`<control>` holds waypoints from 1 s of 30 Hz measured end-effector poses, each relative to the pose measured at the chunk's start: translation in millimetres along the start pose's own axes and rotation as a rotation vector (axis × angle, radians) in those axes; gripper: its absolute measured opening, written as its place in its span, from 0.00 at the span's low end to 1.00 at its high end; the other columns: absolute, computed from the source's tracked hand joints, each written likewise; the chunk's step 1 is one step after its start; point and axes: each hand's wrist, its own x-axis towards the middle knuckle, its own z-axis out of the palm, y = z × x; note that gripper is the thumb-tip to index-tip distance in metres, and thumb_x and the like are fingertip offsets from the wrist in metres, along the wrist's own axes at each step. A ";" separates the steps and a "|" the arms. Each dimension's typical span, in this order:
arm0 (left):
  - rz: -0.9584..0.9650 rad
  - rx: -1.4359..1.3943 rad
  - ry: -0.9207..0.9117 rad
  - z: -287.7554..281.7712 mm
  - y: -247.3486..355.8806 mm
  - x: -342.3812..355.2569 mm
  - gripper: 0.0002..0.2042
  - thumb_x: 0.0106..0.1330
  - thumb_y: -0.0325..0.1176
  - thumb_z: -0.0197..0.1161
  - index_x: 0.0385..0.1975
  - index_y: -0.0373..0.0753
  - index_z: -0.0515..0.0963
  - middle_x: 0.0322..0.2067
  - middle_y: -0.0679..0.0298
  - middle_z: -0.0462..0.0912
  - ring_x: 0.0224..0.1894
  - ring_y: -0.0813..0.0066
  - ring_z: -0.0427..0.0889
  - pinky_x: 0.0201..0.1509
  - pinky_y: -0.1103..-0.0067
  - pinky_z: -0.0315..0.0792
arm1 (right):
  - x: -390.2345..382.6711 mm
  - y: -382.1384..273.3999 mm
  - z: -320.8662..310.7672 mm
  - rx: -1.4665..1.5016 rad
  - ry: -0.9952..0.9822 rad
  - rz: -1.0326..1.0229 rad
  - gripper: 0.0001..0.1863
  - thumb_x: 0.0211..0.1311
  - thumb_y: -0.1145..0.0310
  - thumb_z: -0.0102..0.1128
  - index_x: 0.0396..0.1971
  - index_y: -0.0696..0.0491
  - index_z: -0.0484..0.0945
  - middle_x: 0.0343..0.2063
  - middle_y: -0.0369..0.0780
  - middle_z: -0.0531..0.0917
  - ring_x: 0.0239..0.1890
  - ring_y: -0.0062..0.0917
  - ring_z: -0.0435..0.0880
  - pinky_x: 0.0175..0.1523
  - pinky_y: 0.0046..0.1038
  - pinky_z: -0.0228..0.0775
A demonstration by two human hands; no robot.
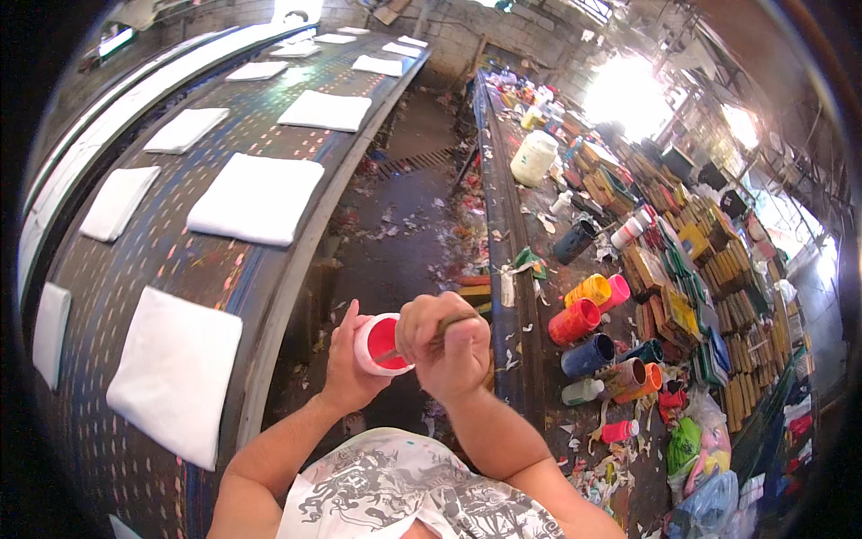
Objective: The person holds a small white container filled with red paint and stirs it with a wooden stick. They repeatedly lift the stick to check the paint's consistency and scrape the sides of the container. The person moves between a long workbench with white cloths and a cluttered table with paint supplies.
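Note:
My left hand (350,364) holds a white cup (363,346) with bright red paint (382,334) inside, in the lower middle of the view. Just right of it, my right hand (449,346) is closed round a brownish stick (461,319), whose lower end dips into the cup. Along the long dark printing table (251,260) on the left lie several folded white cloths (171,377) in rows.
A cluttered bench (530,341) on the right holds several paint pots (573,322), a large whitish jug (533,160), stacked wooden blocks (729,341) and plastic bags (696,449). Between bench and table runs a littered floor (391,216), with a slotted grate (415,162) farther back.

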 end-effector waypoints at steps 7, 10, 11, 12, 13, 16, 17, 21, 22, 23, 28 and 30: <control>-0.023 -0.156 -0.070 42.3 -69.8 109.4 0.70 0.54 0.30 0.97 0.95 0.33 0.53 0.71 0.51 0.83 0.72 0.48 0.84 0.82 0.55 0.75 | 85.4 63.4 -70.7 -0.118 0.143 -0.237 0.42 0.94 0.29 0.50 0.33 0.56 0.79 0.27 0.37 0.80 0.29 0.22 0.74 0.36 0.28 0.62; -0.115 -0.157 -0.057 57.4 -102.8 149.7 0.73 0.53 0.31 0.99 0.96 0.34 0.51 0.72 0.50 0.81 0.73 0.49 0.84 0.82 0.57 0.77 | 125.7 82.9 -126.0 -0.053 -0.029 0.040 0.44 0.94 0.27 0.47 0.32 0.56 0.78 0.27 0.39 0.80 0.31 0.25 0.76 0.38 0.31 0.64; -0.149 -0.192 -0.059 65.5 -114.4 163.7 0.73 0.53 0.31 0.99 0.96 0.34 0.50 0.72 0.50 0.81 0.73 0.49 0.84 0.82 0.57 0.77 | 140.1 88.7 -147.6 -0.061 -0.055 0.062 0.44 0.93 0.26 0.47 0.32 0.56 0.78 0.28 0.39 0.79 0.32 0.26 0.76 0.39 0.32 0.65; -0.134 -0.136 -0.051 74.2 -126.4 178.1 0.73 0.53 0.30 0.99 0.96 0.34 0.50 0.72 0.51 0.81 0.73 0.50 0.85 0.82 0.58 0.77 | 150.9 102.1 -159.8 -0.133 0.036 0.006 0.45 0.92 0.24 0.49 0.32 0.56 0.78 0.29 0.39 0.80 0.32 0.25 0.76 0.40 0.32 0.64; -0.131 -0.098 -0.050 83.6 -138.2 195.5 0.73 0.54 0.30 0.99 0.96 0.34 0.49 0.72 0.51 0.81 0.72 0.51 0.85 0.82 0.59 0.77 | 163.4 113.2 -175.5 -0.105 -0.003 -0.015 0.45 0.92 0.25 0.49 0.32 0.56 0.78 0.27 0.39 0.79 0.31 0.26 0.75 0.39 0.33 0.65; -0.162 -0.158 -0.059 111.9 -174.8 254.4 0.73 0.53 0.28 0.98 0.96 0.34 0.48 0.71 0.53 0.82 0.71 0.53 0.86 0.82 0.61 0.78 | 203.6 146.9 -215.9 0.007 -0.057 -0.032 0.45 0.91 0.25 0.50 0.28 0.55 0.76 0.22 0.37 0.76 0.25 0.27 0.72 0.35 0.36 0.64; -0.205 -0.234 -0.052 119.8 -185.2 275.2 0.73 0.53 0.27 0.98 0.96 0.34 0.47 0.71 0.53 0.82 0.71 0.54 0.87 0.82 0.62 0.78 | 220.7 154.3 -234.9 0.084 -0.107 0.048 0.45 0.91 0.24 0.51 0.28 0.55 0.76 0.22 0.37 0.76 0.25 0.27 0.72 0.36 0.35 0.64; -0.225 -0.100 -0.079 151.0 -210.1 359.4 0.74 0.52 0.24 0.96 0.96 0.34 0.44 0.71 0.52 0.84 0.72 0.55 0.88 0.82 0.62 0.79 | 314.5 182.0 -321.8 0.044 -0.271 0.088 0.46 0.90 0.24 0.53 0.25 0.55 0.75 0.20 0.36 0.75 0.25 0.27 0.73 0.35 0.35 0.64; -0.208 -0.082 -0.066 162.6 -220.2 379.8 0.74 0.53 0.24 0.96 0.96 0.34 0.44 0.71 0.51 0.84 0.72 0.53 0.89 0.81 0.61 0.81 | 329.3 192.1 -332.8 -0.025 -0.178 0.012 0.46 0.90 0.24 0.53 0.25 0.55 0.76 0.20 0.36 0.75 0.25 0.27 0.73 0.35 0.35 0.64; -0.161 -0.052 -0.057 172.4 -231.1 399.4 0.74 0.53 0.24 0.96 0.96 0.34 0.44 0.71 0.50 0.84 0.72 0.53 0.89 0.81 0.61 0.81 | 343.3 202.4 -344.1 -0.101 -0.102 -0.053 0.46 0.90 0.25 0.53 0.25 0.55 0.76 0.20 0.36 0.75 0.25 0.27 0.73 0.35 0.35 0.64; -0.217 -0.049 -0.024 209.8 -292.5 475.8 0.73 0.54 0.24 0.96 0.96 0.34 0.45 0.71 0.50 0.84 0.71 0.52 0.89 0.80 0.61 0.81 | 414.8 253.0 -426.4 0.206 -0.301 0.129 0.44 0.90 0.26 0.56 0.28 0.56 0.76 0.23 0.39 0.78 0.25 0.25 0.73 0.31 0.32 0.61; -0.237 -0.102 -0.011 231.8 -320.6 508.9 0.74 0.52 0.24 0.96 0.96 0.34 0.46 0.71 0.50 0.84 0.72 0.53 0.88 0.81 0.61 0.80 | 444.7 279.1 -458.1 0.058 -0.209 0.042 0.43 0.89 0.26 0.57 0.29 0.56 0.76 0.24 0.39 0.79 0.26 0.24 0.74 0.32 0.32 0.63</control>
